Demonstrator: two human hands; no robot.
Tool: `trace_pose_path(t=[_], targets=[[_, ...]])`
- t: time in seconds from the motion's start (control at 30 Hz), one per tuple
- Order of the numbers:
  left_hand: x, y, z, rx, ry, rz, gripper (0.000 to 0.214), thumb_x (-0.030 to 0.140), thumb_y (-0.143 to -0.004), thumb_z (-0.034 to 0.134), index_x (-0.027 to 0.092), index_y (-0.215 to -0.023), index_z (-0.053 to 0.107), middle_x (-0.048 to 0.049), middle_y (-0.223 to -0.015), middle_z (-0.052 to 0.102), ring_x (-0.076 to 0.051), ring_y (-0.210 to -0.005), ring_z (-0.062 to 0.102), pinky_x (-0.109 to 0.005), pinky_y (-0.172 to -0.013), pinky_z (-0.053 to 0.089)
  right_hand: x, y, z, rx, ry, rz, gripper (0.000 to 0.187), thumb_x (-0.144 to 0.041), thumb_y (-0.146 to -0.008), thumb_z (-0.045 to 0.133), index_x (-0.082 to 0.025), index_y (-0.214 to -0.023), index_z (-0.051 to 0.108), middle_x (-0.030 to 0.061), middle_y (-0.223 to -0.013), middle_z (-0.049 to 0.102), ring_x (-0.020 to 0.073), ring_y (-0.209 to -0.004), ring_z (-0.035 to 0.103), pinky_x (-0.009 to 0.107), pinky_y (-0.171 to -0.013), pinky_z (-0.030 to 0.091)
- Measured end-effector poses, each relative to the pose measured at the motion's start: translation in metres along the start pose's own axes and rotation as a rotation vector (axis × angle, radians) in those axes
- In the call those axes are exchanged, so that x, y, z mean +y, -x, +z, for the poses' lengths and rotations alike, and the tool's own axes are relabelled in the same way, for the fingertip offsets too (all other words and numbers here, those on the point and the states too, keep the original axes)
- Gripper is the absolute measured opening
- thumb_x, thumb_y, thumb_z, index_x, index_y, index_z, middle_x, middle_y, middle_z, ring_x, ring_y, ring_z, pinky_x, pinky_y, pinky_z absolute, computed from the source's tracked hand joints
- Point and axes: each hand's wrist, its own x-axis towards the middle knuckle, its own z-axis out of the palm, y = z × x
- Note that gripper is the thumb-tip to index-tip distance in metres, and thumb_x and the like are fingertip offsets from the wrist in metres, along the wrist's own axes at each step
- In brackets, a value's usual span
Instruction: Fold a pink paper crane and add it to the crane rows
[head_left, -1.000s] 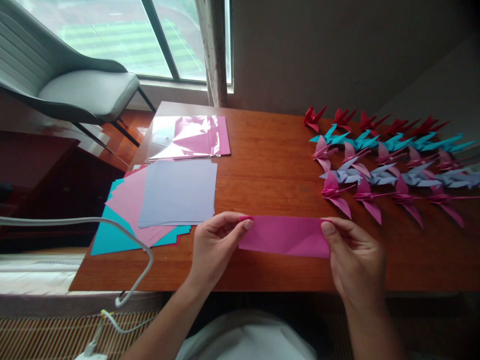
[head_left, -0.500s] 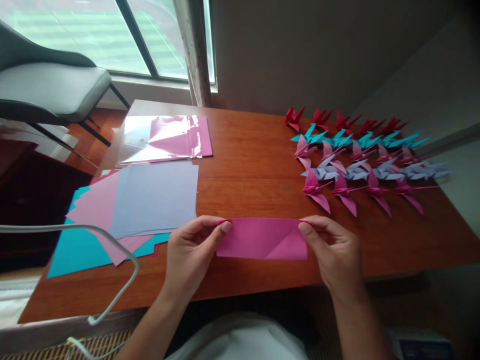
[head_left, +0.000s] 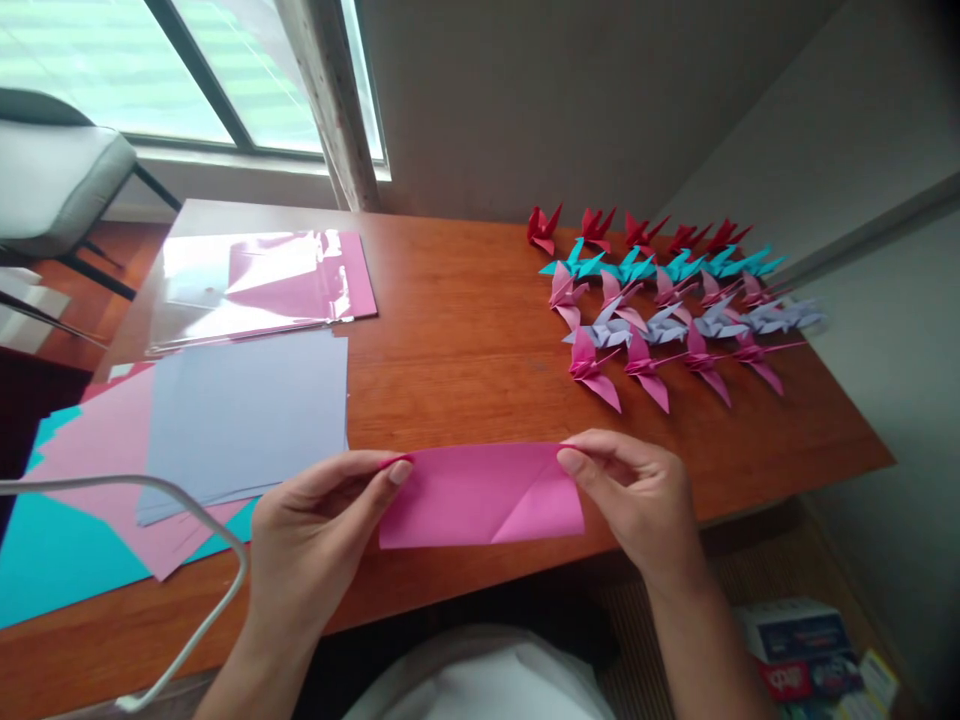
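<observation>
A folded sheet of magenta paper [head_left: 472, 500] is stretched lengthwise between my hands, above the table's front part. It has a long fold along the top, and a slanting crease runs across its right half. My left hand [head_left: 322, 530] pinches its upper left corner between thumb and fingers. At the upper right corner, my right hand [head_left: 637, 490] pinches it the same way. Beyond my right hand, several magenta paper cranes [head_left: 645, 370] stand in a row, with light purple [head_left: 664, 325], pink [head_left: 615, 295], turquoise [head_left: 634, 265] and red cranes [head_left: 641, 232] in rows behind.
Lavender paper sheets [head_left: 255, 410] overlap pink [head_left: 97, 430] and turquoise sheets [head_left: 60, 550] on the left. A clear packet of paper [head_left: 277, 280] lies behind them. A white cable [head_left: 238, 570] curves over the front left. Boxes [head_left: 810, 640] sit on the floor at right.
The view has turned right, so the table's contents appear farther left. The paper is still held at both ends, now lower left in view and a little larger, tilted more toward me.
</observation>
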Motion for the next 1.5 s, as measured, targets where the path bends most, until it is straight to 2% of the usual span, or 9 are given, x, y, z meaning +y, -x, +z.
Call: trace_pose_path(t=[0.13,0.37,0.6,0.73,0.87,1.07,1.2,1.4,1.5], targets=[[-0.001,0.001,0.000,-0.005,0.013,-0.026,0.019,0.034,-0.069,0.090,0.024,-0.082,0.080,0.0005,-0.074,0.079,-0.013,-0.064,0.072,-0.014,-0.057,0.057,0.004,0.000,-0.001,-0.006,-0.033,0.039,0.011,-0.034,-0.083,0.078,-0.023,-0.081,0.079,0.0023,-0.080,0.079,0.0183,-0.074,0.074,0.026,-0.070,0.059],[0.012,0.000,0.009,-0.081,0.019,-0.044,0.017,0.034,-0.071,0.088,0.022,-0.079,0.080,-0.0012,-0.075,0.079,-0.015,-0.067,0.073,-0.016,-0.061,0.058,0.019,-0.002,-0.002,0.003,-0.127,0.121,0.015,-0.036,-0.079,0.080,-0.021,-0.080,0.080,0.0029,-0.075,0.078,0.0185,-0.067,0.072,0.026,-0.061,0.059],[0.020,-0.005,0.012,-0.157,-0.027,-0.023,0.017,0.035,-0.076,0.084,0.020,-0.078,0.075,-0.0025,-0.076,0.076,-0.015,-0.068,0.069,-0.019,-0.059,0.053,0.024,-0.012,-0.001,-0.006,-0.145,0.138,0.015,-0.035,-0.074,0.083,-0.022,-0.079,0.081,0.0039,-0.078,0.079,0.0199,-0.070,0.074,0.029,-0.066,0.062],[0.017,-0.011,0.009,-0.230,-0.200,0.118,0.015,0.034,-0.083,0.076,0.020,-0.081,0.071,-0.0004,-0.074,0.072,-0.014,-0.064,0.065,-0.020,-0.056,0.048,0.029,-0.021,0.003,-0.031,-0.101,0.119,0.018,-0.037,-0.076,0.082,-0.021,-0.081,0.080,0.0045,-0.080,0.079,0.0205,-0.073,0.074,0.031,-0.068,0.062],[0.013,-0.021,0.007,-0.276,-0.528,0.336,0.011,0.029,-0.092,0.062,0.022,-0.084,0.064,0.0018,-0.073,0.068,-0.013,-0.062,0.061,-0.023,-0.057,0.045,0.036,-0.029,0.010,-0.079,0.021,0.053,0.020,-0.039,-0.082,0.076,-0.019,-0.083,0.078,0.0050,-0.082,0.079,0.0209,-0.074,0.073,0.030,-0.066,0.059],[0.014,-0.031,0.012,-0.271,-0.986,0.598,0.012,0.024,-0.098,0.050,0.022,-0.093,0.061,-0.0062,-0.096,0.071,-0.024,-0.090,0.063,-0.035,-0.076,0.047,0.038,-0.043,0.017,-0.135,0.307,-0.184,0.011,-0.026,-0.090,0.067,-0.022,-0.081,0.072,0.0026,-0.082,0.075,0.0202,-0.077,0.067,0.032,-0.071,0.052],[0.015,-0.033,0.019,-0.282,-1.133,0.635,0.014,0.020,-0.097,0.049,0.021,-0.091,0.062,-0.0100,-0.105,0.067,-0.027,-0.094,0.059,-0.039,-0.080,0.048,0.039,-0.050,0.020,-0.177,0.490,-0.269,0.012,-0.022,-0.089,0.066,-0.023,-0.077,0.070,0.0029,-0.081,0.073,0.0228,-0.082,0.062,0.036,-0.077,0.047],[0.016,-0.033,0.024,-0.266,-1.216,0.609,0.012,0.022,-0.096,0.052,0.022,-0.089,0.061,-0.0098,-0.106,0.065,-0.027,-0.094,0.057,-0.040,-0.079,0.049,0.042,-0.055,0.021,-0.218,0.553,-0.259,0.012,-0.023,-0.089,0.068,-0.024,-0.077,0.066,0.0022,-0.080,0.071,0.0227,-0.080,0.061,0.036,-0.076,0.046],[0.019,-0.033,0.025,-0.268,-1.261,0.588,0.009,0.022,-0.095,0.054,0.022,-0.095,0.062,-0.0109,-0.110,0.064,-0.029,-0.097,0.057,-0.042,-0.081,0.049,0.040,-0.057,0.021,-0.207,0.581,-0.251,0.010,-0.021,-0.087,0.071,-0.023,-0.080,0.062,0.0023,-0.082,0.067,0.0223,-0.080,0.061,0.035,-0.074,0.046]])
